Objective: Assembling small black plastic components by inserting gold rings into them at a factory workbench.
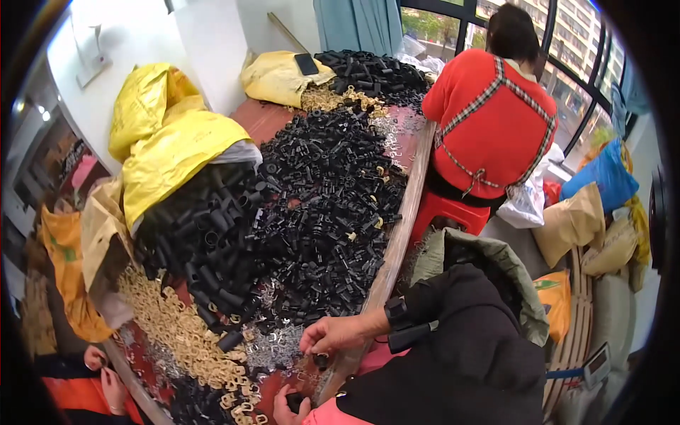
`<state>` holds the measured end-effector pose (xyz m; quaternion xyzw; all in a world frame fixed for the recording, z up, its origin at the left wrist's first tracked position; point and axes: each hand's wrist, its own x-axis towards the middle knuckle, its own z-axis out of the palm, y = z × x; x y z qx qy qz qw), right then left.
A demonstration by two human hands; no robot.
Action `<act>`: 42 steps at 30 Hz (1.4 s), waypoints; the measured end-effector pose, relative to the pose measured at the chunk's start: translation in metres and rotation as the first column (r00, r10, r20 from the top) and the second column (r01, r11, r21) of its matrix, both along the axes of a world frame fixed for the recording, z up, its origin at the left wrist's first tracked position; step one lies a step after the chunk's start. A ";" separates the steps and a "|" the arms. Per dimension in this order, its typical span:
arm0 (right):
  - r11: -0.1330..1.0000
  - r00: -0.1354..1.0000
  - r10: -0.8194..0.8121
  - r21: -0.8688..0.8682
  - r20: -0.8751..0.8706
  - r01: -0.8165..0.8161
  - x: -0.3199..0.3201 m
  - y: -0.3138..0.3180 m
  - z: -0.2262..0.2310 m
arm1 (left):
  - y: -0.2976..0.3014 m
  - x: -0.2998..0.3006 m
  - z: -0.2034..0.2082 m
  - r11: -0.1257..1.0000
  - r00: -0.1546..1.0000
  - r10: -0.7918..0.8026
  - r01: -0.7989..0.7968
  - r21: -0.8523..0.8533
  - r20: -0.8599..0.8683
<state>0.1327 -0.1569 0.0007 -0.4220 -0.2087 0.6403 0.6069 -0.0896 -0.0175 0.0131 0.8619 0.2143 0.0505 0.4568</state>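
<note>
My right hand (334,336), with a dark wristband (395,310) on its wrist, reaches over the table's near edge with fingers bent and pinched together. A small black part (321,361) shows just below its fingertips and seems held there. Lower down, my left hand (289,406) curls around a black tube-like piece (294,402), mostly covered by the fingers. Beside both hands lie small silver metal pieces (275,347) and beige ring-shaped clips (184,322). Farther up the table spreads a large heap of small black plastic parts (319,191).
Black tubes (219,248) spill from a yellow sack (173,159) at left. A wooden rim (400,248) edges the table. A person in red (489,113) sits on a red stool (453,212). Another person's hands (110,382) work at lower left. An open green sack (503,265) stands beside me.
</note>
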 end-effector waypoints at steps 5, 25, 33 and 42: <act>0.992 0.983 -0.101 0.058 -0.156 0.111 -0.019 -0.003 -0.001 | -0.016 0.004 0.017 0.990 1.000 0.014 -0.016 0.141 0.018; 0.949 0.974 -0.216 0.218 -0.069 0.226 -0.096 0.027 0.020 | -0.048 -0.006 0.015 0.837 0.919 0.355 -0.230 -0.496 0.173; 0.867 0.928 -0.351 0.418 0.125 0.272 -0.106 0.032 0.010 | -0.058 0.011 0.000 0.732 0.778 0.560 -0.302 -0.611 0.285; 0.906 0.962 -0.224 0.396 0.156 0.146 -0.104 0.021 0.006 | -0.054 -0.003 -0.011 0.557 0.716 0.639 -0.178 -0.811 0.282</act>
